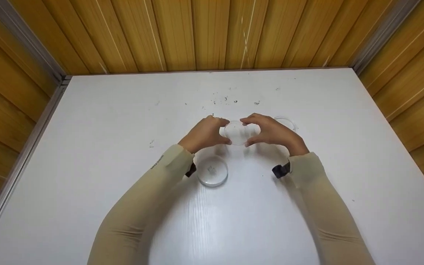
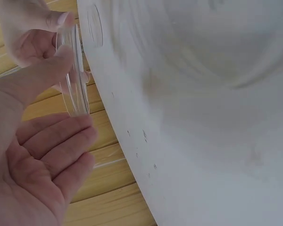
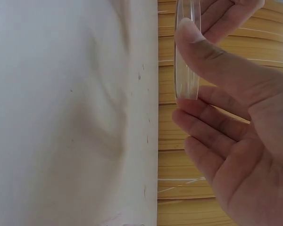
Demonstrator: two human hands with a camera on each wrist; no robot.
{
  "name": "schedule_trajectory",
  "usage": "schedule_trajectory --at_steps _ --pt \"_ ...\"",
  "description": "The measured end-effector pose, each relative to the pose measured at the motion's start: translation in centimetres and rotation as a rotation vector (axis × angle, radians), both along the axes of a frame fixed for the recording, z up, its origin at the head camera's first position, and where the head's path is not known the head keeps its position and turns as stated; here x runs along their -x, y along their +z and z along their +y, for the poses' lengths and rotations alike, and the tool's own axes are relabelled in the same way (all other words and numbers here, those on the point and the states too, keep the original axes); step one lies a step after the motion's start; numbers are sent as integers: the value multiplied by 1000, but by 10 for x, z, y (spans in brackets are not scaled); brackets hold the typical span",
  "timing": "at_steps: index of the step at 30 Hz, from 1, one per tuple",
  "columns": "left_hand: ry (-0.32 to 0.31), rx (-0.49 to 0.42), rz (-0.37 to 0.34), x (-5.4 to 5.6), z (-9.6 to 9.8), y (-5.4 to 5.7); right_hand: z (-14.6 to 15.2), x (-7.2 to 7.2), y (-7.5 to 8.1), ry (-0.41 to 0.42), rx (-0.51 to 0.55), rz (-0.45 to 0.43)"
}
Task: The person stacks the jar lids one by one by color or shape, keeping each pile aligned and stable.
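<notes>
A clear round petri dish (image 1: 236,133) is held up between both hands over the white table. My left hand (image 1: 207,133) pinches its left side, thumb at the near edge and fingers at the far edge. From the other side my right hand (image 1: 274,131) grips the dish the same way. Seen edge-on in the left wrist view, the dish (image 2: 76,96) shows close-set rims, with the left thumb on one face. In the right wrist view the right thumb presses the dish (image 3: 187,75) and the fingertips support its lower edge.
Another petri dish (image 1: 212,171) rests on the table (image 1: 234,221) beside the left wrist. Behind the right hand lies a clear round dish or lid (image 1: 285,122), partly hidden. Dark specks mark the tabletop's far part, and a wood-patterned wall (image 1: 212,36) stands along the back.
</notes>
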State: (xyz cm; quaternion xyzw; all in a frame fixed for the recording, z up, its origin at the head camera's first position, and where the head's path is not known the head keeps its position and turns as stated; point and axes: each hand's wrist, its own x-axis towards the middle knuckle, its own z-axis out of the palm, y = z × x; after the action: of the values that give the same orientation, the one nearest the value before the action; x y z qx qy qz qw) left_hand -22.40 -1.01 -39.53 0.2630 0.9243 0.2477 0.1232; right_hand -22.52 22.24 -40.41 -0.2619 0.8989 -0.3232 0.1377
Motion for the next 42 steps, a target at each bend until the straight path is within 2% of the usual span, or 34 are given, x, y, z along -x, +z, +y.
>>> schedule_trajectory --at_steps 4,11,18,26,31,38,42 --pt "-2 -1 10 -11 7 4 9 -7 3 11 2 4" --pt "39 -37 -23 -34 19 7 20 -19 9 51 -13 -22" --pt "57 -68 -16 -50 25 1 25 -27 11 94 -15 -15" --pt "72 -56 18 -60 35 -12 34 -37 2 102 -26 -17" --pt "59 18 62 -65 40 -18 38 -41 -7 111 -26 1" --pt "47 100 80 -66 49 -26 38 -43 -16 127 -56 22" --pt "39 144 88 -67 51 -31 35 -43 -20 132 -68 1"
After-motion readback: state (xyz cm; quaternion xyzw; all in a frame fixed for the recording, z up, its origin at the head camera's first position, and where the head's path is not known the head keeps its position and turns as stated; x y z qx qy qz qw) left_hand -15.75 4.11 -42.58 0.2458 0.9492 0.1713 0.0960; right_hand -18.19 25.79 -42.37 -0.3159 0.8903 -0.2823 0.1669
